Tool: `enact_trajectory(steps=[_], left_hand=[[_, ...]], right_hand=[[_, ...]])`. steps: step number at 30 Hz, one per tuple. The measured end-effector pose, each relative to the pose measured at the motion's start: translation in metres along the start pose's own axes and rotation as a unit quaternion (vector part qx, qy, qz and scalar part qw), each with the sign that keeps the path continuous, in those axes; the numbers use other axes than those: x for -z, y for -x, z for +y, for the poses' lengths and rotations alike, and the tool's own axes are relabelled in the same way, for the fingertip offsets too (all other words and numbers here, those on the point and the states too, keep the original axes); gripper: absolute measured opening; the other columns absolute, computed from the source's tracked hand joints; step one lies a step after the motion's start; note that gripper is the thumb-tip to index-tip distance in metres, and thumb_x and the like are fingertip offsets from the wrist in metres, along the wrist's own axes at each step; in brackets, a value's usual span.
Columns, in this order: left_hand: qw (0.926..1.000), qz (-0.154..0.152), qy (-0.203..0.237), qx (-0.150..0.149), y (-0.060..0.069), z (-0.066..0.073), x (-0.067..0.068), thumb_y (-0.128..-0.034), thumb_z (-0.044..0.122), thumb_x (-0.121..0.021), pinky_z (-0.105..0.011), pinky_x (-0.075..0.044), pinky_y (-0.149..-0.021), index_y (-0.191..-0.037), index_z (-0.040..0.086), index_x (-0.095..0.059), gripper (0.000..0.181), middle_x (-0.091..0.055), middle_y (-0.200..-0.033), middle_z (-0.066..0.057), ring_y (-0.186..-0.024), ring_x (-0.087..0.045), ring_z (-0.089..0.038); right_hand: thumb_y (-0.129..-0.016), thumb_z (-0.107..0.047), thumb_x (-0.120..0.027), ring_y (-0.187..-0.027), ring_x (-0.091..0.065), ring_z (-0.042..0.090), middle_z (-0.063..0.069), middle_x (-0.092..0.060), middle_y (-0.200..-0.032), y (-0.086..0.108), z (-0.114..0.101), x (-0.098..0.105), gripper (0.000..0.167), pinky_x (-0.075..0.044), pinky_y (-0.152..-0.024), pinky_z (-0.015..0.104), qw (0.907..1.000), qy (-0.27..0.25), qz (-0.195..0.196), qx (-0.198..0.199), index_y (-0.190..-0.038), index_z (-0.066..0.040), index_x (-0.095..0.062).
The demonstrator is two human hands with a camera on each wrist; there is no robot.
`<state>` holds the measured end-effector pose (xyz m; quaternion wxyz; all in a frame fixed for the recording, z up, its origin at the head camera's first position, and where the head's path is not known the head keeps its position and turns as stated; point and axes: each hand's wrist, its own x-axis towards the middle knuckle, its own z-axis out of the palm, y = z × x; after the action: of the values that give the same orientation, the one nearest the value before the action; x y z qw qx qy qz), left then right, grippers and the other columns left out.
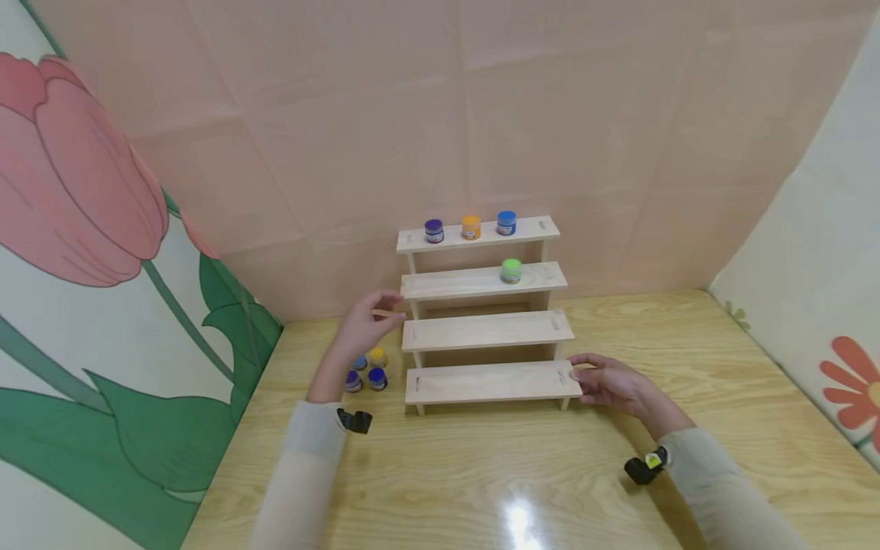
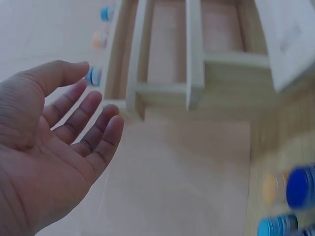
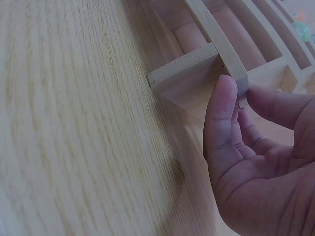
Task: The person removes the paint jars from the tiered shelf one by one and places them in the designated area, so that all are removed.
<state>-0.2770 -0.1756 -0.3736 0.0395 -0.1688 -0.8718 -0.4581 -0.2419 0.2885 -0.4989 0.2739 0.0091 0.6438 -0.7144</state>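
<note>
evidently we are partway through setting small jars out on the stepped wooden stand (image 1: 481, 331), and we judge this to be the gap between one jar and the next. our left hand (image 1: 363, 327) is empty, thumb and fingers apart and loosely bent, raised beside the stand's left end; whether a fingertip touches the wood, we cannot tell. our right hand (image 1: 610, 384) pinches the right end of the bottom shelf (image 1: 491, 382) between thumb and fingers, which we read as steadying.

on the top tier stand a purple jar (image 1: 434, 231), an orange jar (image 1: 470, 228) and a blue jar (image 1: 506, 223); one tier down, right of the middle, is a green jar (image 1: 511, 271). four more wait on the table (image 1: 440, 473), left of the stand: yellow (image 1: 377, 357), light blue (image 1: 360, 363), purple (image 1: 353, 381) and dark blue (image 1: 376, 379).

next, we think, the left hand needs to drop to that cluster, close on one jar without knocking its neighbours, and lift it to a bare stretch of shelf, with the right hand's pinch firm enough that the stand won't slide.
</note>
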Motion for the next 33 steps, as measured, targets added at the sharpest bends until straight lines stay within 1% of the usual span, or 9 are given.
enact_trajectory(steps=[4, 7, 11, 18, 24, 30, 33], left_hand=[[0.9998, -0.012, 0.008, -0.014, -0.013, 0.011, -0.010, -0.0966, 0.018, -0.071, -0.045, -0.053, -0.100, -0.128, 0.008, -0.063, 0.034, -0.065, -0.128, -0.012, -0.120, -0.060, -0.032], [0.9996, -0.019, 0.012, -0.018, -0.021, 0.017, -0.018, -0.0961, 0.018, -0.071, -0.043, -0.054, -0.100, -0.126, 0.008, -0.063, 0.033, -0.065, -0.126, -0.008, -0.118, -0.061, -0.028], [0.9993, -0.024, 0.018, -0.021, -0.030, 0.023, -0.029, -0.0955, 0.019, -0.072, -0.042, -0.054, -0.100, -0.126, 0.008, -0.064, 0.033, -0.066, -0.125, -0.008, -0.116, -0.062, -0.026], [0.9987, -0.037, 0.032, -0.016, -0.044, 0.034, -0.044, -0.0960, 0.021, -0.072, -0.040, -0.052, -0.102, -0.128, 0.009, -0.064, 0.035, -0.065, -0.127, -0.007, -0.118, -0.061, -0.027], [0.9984, -0.046, 0.032, -0.005, -0.055, 0.044, -0.055, -0.0959, 0.024, -0.072, -0.040, -0.055, -0.099, -0.130, 0.012, -0.064, 0.036, -0.066, -0.129, -0.006, -0.118, -0.062, -0.024], [0.9977, -0.046, 0.049, 0.002, -0.068, 0.053, -0.068, -0.0958, 0.024, -0.071, -0.041, -0.056, -0.095, -0.129, 0.014, -0.063, 0.036, -0.065, -0.130, -0.005, -0.123, -0.060, -0.029], [0.9971, -0.051, 0.057, 0.007, -0.075, 0.055, -0.075, -0.0962, 0.023, -0.071, -0.039, -0.056, -0.096, -0.129, 0.015, -0.063, 0.035, -0.064, -0.130, -0.004, -0.124, -0.059, -0.029]], right_hand=[[-0.102, -0.011, -0.060, -0.085, -0.070, 0.013, 0.002, -0.072, -0.098, 0.000, 0.001, 0.000, 0.027, -0.061, -0.073, 0.027, 1.0000, 0.000, 0.001, -0.002, -0.128, -0.013, -0.052], [-0.103, -0.011, -0.059, -0.085, -0.070, 0.013, 0.003, -0.072, -0.099, 0.001, 0.001, -0.001, 0.029, -0.061, -0.073, 0.027, 1.0000, -0.001, -0.003, -0.002, -0.130, -0.011, -0.050], [-0.103, -0.011, -0.058, -0.086, -0.070, 0.013, 0.003, -0.072, -0.099, 0.002, 0.002, -0.002, 0.028, -0.061, -0.073, 0.027, 1.0000, -0.002, -0.003, -0.003, -0.130, -0.011, -0.050], [-0.102, -0.010, -0.059, -0.085, -0.070, 0.013, 0.003, -0.072, -0.099, 0.001, 0.002, -0.002, 0.026, -0.061, -0.073, 0.027, 1.0000, -0.007, -0.005, -0.002, -0.127, -0.013, -0.052], [-0.102, -0.011, -0.060, -0.085, -0.070, 0.013, 0.003, -0.072, -0.099, 0.000, 0.001, -0.002, 0.024, -0.061, -0.073, 0.027, 1.0000, -0.007, -0.001, -0.006, -0.124, -0.015, -0.054], [-0.102, -0.011, -0.060, -0.083, -0.069, 0.013, 0.004, -0.071, -0.098, 0.000, -0.001, -0.002, 0.025, -0.061, -0.072, 0.027, 0.9999, -0.008, 0.006, -0.009, -0.125, -0.015, -0.053], [-0.102, -0.010, -0.060, -0.083, -0.069, 0.013, 0.004, -0.071, -0.097, 0.001, -0.002, -0.002, 0.025, -0.061, -0.072, 0.027, 0.9999, -0.008, 0.009, -0.010, -0.125, -0.014, -0.053]])
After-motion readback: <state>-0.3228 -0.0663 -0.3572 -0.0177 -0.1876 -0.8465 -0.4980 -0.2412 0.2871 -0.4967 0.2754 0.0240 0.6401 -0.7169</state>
